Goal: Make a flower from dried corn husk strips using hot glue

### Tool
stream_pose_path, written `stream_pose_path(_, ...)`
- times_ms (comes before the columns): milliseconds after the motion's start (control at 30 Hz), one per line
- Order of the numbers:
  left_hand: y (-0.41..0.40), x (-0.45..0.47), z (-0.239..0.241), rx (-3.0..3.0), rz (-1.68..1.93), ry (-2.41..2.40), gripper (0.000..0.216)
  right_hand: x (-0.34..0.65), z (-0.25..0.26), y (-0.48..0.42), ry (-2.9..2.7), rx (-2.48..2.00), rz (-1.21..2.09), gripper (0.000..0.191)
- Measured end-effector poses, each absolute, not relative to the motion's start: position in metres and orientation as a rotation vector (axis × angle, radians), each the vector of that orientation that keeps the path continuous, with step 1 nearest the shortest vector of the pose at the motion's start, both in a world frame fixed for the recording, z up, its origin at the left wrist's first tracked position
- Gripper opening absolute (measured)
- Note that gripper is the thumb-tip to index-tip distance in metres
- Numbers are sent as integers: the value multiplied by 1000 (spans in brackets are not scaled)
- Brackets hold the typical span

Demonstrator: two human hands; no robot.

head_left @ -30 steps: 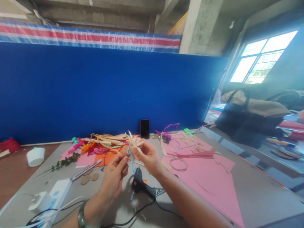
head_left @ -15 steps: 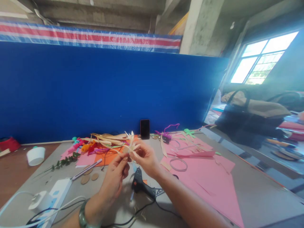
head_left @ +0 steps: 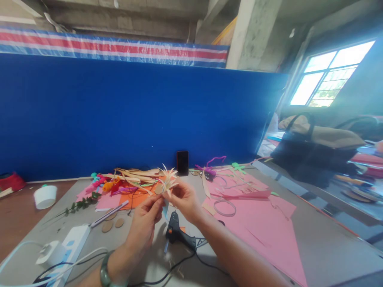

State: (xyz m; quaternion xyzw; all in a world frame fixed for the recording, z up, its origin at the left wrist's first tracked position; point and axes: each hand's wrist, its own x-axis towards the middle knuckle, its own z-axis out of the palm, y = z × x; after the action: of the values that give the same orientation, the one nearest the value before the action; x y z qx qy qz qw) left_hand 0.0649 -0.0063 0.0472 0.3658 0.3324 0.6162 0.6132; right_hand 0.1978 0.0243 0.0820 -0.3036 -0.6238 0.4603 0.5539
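A small cream paper flower [head_left: 168,179] with thin pointed petals is held up over the table between both hands. My right hand [head_left: 184,201] pinches it just under the petals. My left hand [head_left: 145,225] pinches its lower end, where a pale blue strip [head_left: 165,208] hangs down. A black glue gun [head_left: 178,233] lies on the grey table [head_left: 323,247] directly beneath the hands, its cord running toward me.
Pink paper sheets [head_left: 254,223] cover the table's right half. A pile of cream strips, orange paper and coloured pipe cleaners [head_left: 128,181] lies behind the hands. A black phone [head_left: 182,162] leans on the blue partition. A white power strip [head_left: 70,243] and a white cup [head_left: 44,196] sit left.
Both hands have shifted the flower slightly; its petals turned a little and the hands stay pinched on it in about the same place.
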Motion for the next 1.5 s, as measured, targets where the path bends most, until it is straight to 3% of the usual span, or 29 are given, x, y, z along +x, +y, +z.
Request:
stream_pose_path(167, -7, 65, 49, 827, 1430, 744, 26, 199, 86, 24, -1421, -591, 1212, 28)
stream_pose_path(367, -10, 67, 53, 815, 1384, 758, 25, 206, 92, 25, -1521, -588, 1302, 12)
stream_pose_path(533, -11, 68, 54, 825, 1382, 752, 27, 208, 89, 28, -1558, -548, 1218, 21)
stream_pose_path(1033, -11, 66, 53, 922, 1394, 784, 32, 204, 93, 15, -1631, -563, 1027, 22)
stream_pose_path(1267, -11, 66, 54, 885, 1393, 772, 32, 199, 91, 15, -1495, -577, 1085, 24)
stream_pose_path(1500, -12, 67, 55, 846, 1495, 678, 23, 196, 85, 18, -1268, -606, 1359, 27)
